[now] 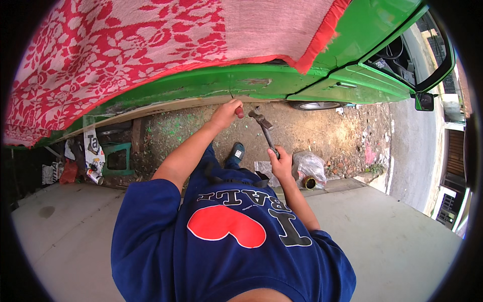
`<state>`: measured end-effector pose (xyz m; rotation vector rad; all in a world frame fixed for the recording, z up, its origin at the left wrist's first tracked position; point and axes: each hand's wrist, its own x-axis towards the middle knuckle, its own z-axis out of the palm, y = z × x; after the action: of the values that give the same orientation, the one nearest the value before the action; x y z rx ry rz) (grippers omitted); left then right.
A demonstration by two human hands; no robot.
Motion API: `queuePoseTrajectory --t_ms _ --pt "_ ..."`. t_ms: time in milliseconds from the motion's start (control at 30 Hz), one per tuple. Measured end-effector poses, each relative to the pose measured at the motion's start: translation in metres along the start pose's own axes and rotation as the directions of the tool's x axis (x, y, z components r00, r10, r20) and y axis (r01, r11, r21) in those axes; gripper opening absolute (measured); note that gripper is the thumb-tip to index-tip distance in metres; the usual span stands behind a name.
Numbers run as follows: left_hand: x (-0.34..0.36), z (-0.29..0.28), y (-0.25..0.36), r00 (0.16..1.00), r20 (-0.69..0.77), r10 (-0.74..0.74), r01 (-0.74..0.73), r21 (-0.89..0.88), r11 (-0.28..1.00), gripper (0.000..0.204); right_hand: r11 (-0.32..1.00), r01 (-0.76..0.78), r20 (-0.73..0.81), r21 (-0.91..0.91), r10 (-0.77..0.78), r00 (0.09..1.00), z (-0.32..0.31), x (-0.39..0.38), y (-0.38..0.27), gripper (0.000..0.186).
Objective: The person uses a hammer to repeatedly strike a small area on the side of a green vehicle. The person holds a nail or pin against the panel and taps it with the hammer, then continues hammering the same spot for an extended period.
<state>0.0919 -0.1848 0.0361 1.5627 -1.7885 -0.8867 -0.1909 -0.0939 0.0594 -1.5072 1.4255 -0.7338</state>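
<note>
Near side: a pale grey slab [382,221] lies behind the navy shirt [226,267], its edge bounding a strip of littered ground [327,128]; the body of a green vehicle [201,80] bounds the far side. Both hands sit over the gap between, which runs rightward to a road [410,146]. Right of the wearer's middle: one crumpled clear plastic bag [309,163] with one open tin [309,182] against it. Right hand [283,164] closed round the handle of one hammer [267,133], whose head points forward, just right of the left fist and apart from it. One dark shoe [236,151] shows between the arms. Left hand [224,116] curled into a fist round one thin dark rod [231,93], which projects beyond the knuckles toward the vehicle (tip contact cannot be told; the red-brown end at the fist's right may be its handle). Farther left: one green plastic stool [128,157]. On the vehicle: one wheel [318,105] in view, one side mirror [425,102], one red-and-pink cloth [191,35] draped over the upper left.
</note>
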Motion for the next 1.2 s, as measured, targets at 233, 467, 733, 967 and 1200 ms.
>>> queuePoseTrajectory --t_ms 233,467,733,967,1200 --pt "0.017 -0.002 0.012 0.998 0.04 -0.039 0.038 0.032 0.999 0.021 0.999 0.048 -0.03 0.025 -0.047 0.998 -0.002 0.001 0.004 0.023" --pt "0.027 0.011 0.007 0.999 0.023 -0.049 0.047 0.086 0.995 0.019 0.974 0.12 0.005 -0.194 -0.122 0.993 0.014 0.02 0.013 0.023" --pt "0.026 0.011 0.005 0.999 0.009 -0.032 0.032 -0.02 0.999 0.022 0.977 0.103 -0.013 -0.187 -0.107 0.994 0.009 0.018 0.026 0.023" --pt "0.011 0.006 0.009 0.996 0.025 -0.09 0.09 -0.016 0.996 0.021 0.995 0.086 -0.036 0.045 -0.085 0.996 0.007 -0.005 0.041 0.025" --pt "0.009 0.012 0.007 0.999 -0.023 0.047 -0.047 0.012 0.999 0.022 0.999 0.029 0.001 0.035 -0.029 1.0 0.009 0.002 0.031 0.025"
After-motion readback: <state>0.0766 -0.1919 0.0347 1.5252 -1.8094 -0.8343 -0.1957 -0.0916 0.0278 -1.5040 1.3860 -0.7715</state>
